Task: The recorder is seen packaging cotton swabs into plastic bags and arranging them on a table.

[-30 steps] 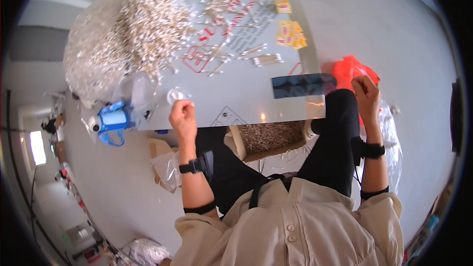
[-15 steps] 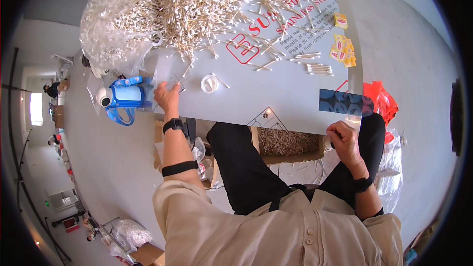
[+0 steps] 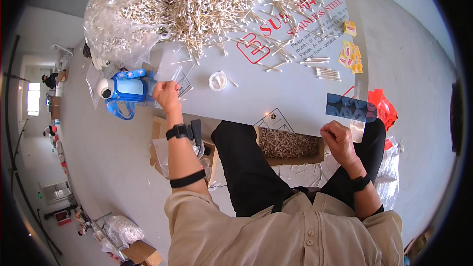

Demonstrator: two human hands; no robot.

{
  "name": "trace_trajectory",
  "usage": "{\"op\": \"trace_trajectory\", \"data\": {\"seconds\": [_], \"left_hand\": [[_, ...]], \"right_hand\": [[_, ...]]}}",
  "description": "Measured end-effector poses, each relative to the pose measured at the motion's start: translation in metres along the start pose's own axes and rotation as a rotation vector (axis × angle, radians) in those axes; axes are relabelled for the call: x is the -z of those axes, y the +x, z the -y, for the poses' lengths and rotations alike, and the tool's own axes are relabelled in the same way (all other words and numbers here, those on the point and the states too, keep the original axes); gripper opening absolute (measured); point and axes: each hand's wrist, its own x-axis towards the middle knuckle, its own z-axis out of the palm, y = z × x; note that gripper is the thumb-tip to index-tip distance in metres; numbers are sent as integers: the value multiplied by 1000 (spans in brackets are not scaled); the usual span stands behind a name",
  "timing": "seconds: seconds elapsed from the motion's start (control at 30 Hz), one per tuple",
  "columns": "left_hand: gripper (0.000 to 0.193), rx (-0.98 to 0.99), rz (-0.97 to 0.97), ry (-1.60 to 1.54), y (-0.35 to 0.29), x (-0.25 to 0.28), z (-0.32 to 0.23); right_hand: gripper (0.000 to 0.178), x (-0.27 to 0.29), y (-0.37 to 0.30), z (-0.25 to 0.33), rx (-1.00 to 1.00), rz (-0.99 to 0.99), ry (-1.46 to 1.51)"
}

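Note:
My left hand (image 3: 167, 95) is at the table's left edge, fingers drawn together beside clear plastic film (image 3: 165, 61). Whether the film is pinched in them I cannot make out. My right hand (image 3: 340, 140) is curled closed at the table's front edge, its palm side hidden. A small round white tub (image 3: 217, 81) with pale contents stands right of my left hand, a cotton swab (image 3: 232, 80) beside it. At the far left, a large heap of cotton swabs (image 3: 197, 10) spills from a clear bag (image 3: 106, 34). Small rows of swabs (image 3: 327, 73) lie toward the right.
A blue bottle with a strap (image 3: 129, 88) is left of my left hand. Yellow cards (image 3: 351, 58) and a dark patterned strip (image 3: 347, 107) lie along the right edge. Below the table are a carton of swabs (image 3: 290, 160) and a red bag (image 3: 383, 108).
My left hand's spread fingers have drawn together at the table's left edge. My right hand stays curled, shifted slightly in view. The whole view has moved a little.

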Motion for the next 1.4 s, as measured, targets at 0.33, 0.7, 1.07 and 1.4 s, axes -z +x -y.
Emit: {"op": "trace_trajectory", "data": {"seconds": [0.33,0.7,1.07,1.4], "left_hand": [[14,-561,841,314,-167,-32,-99],[6,-507,376,491,-121,-60,-42],[17,-634,477,1095,-72,-78,-22],[6,-361,864,382,-201,-89,-94]], "right_hand": [[71,-16,46,78,293,150,70],[18,-25,21,47,-230,195,474],[16,3,1,25,-419,38,888],[15,35,-17,6,-351,-28,930]]}}
